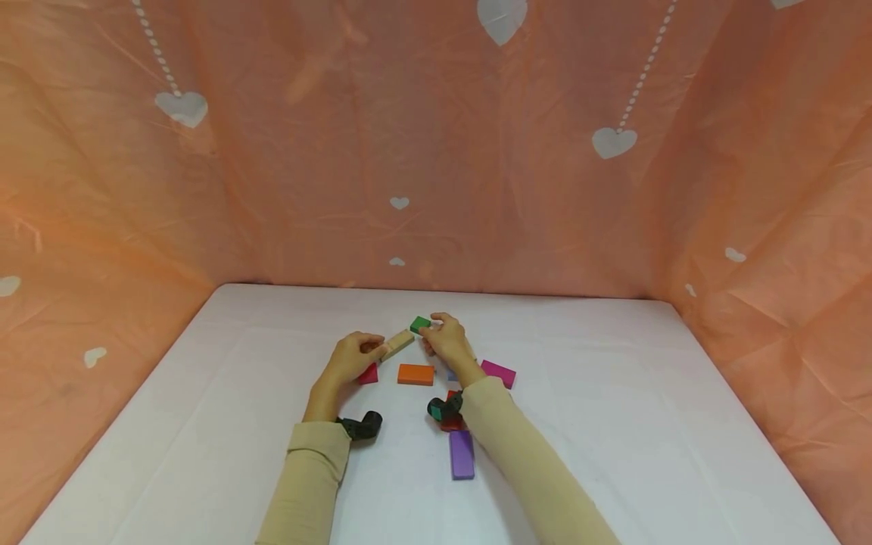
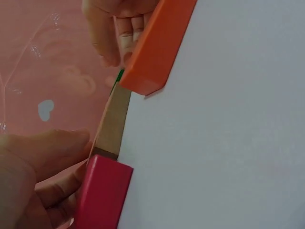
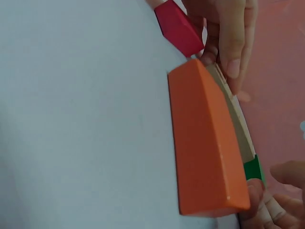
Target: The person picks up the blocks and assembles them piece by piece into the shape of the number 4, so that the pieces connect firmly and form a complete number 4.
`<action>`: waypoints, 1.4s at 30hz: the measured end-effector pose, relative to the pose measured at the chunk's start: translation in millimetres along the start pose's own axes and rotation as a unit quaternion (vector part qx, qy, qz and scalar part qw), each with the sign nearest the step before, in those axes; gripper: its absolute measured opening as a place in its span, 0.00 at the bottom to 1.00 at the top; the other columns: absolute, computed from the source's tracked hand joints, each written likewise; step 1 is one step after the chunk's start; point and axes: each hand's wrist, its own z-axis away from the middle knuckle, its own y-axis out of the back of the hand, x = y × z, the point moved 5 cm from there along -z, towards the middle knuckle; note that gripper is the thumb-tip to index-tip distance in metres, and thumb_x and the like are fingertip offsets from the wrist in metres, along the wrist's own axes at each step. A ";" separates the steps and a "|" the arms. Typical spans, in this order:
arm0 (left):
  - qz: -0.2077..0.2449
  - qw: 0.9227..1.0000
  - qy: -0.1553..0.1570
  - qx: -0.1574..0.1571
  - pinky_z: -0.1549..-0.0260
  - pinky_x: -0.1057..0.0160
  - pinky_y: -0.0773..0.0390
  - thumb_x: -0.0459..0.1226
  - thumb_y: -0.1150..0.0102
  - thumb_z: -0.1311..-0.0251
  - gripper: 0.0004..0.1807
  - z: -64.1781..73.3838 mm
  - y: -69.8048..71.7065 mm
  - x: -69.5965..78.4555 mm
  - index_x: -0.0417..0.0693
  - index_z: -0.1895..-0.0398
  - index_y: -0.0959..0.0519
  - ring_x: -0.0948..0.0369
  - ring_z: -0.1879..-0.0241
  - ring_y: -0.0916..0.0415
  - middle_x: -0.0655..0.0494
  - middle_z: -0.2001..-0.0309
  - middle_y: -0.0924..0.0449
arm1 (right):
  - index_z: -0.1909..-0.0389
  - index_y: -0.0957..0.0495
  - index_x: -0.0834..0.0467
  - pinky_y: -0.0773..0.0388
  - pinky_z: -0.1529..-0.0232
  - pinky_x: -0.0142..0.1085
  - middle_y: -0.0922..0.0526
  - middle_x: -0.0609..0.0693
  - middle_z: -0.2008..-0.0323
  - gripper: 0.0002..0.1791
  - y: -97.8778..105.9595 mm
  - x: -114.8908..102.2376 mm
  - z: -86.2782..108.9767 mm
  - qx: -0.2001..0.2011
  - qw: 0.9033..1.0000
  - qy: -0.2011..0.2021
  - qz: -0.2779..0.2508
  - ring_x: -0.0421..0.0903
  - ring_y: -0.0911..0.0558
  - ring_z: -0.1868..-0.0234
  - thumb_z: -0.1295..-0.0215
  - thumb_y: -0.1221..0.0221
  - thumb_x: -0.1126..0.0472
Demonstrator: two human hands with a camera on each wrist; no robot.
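Right grip [image 1: 447, 341] is at the green block [image 1: 420, 325]: thumb against it, forefinger arched just above with a sliver of gap in the right wrist view, so cannot tell if it is pinched or only touched. Left grip [image 1: 353, 356] is at the near-left end of the pale wooden piece [image 1: 400, 344], thumb and forefinger on it or right beside it; cannot tell if they clench it. Key relation, my read: the wood's long axis runs diagonally, from the left grip away and to the right, pointing at the green block by its far end; left is the nearer hand for the wood, right for the green. Green lies just left of the right grip, so lining up the two probably hangs on that diagonal. Next out: crimson block [image 1: 369, 374] under the left grip, partly hidden; orange block [image 1: 415, 375] on the near side of the wood, long side roughly crosswise; blue block [image 1: 453, 375] mostly hidden by the right wrist; magenta block [image 1: 499, 374] right of that wrist, tilted. Closer to the person: red block [image 1: 450, 426] partly behind the right wrist camera [image 1: 444, 409], purple block [image 1: 462, 455] below it, lengthwise. All on the white bench [image 1: 613, 409], orange-pink curtain [image 1: 436, 151] behind.
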 end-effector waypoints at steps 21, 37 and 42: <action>-0.018 1.000 0.000 -0.022 0.59 0.62 0.29 0.37 0.41 0.38 0.15 1.9 0.9 2.8 0.37 0.51 0.19 0.54 0.60 0.26 0.40 0.58 0.20 | 0.40 0.28 0.64 0.33 0.82 0.24 0.22 0.50 0.82 0.22 -4.3 3.8 -9.2 0.024 0.998 -0.032 0.057 0.36 0.27 0.85 0.33 0.43 0.63; -0.015 1.000 0.007 -0.019 0.58 0.62 0.28 0.38 0.40 0.38 0.16 0.8 -2.3 5.4 0.37 0.52 0.18 0.55 0.61 0.26 0.42 0.59 0.18 | 0.40 0.29 0.62 0.33 0.82 0.23 0.26 0.48 0.83 0.21 -7.4 6.3 -10.6 0.030 0.997 -0.032 0.061 0.37 0.28 0.85 0.32 0.44 0.62; -0.015 1.000 0.002 -0.018 0.61 0.65 0.29 0.39 0.40 0.39 0.16 0.4 -3.1 6.4 0.37 0.53 0.18 0.57 0.63 0.25 0.43 0.61 0.17 | 0.40 0.27 0.62 0.35 0.84 0.24 0.28 0.47 0.85 0.21 -7.8 5.4 -10.5 0.036 0.996 -0.031 0.074 0.37 0.29 0.87 0.33 0.43 0.62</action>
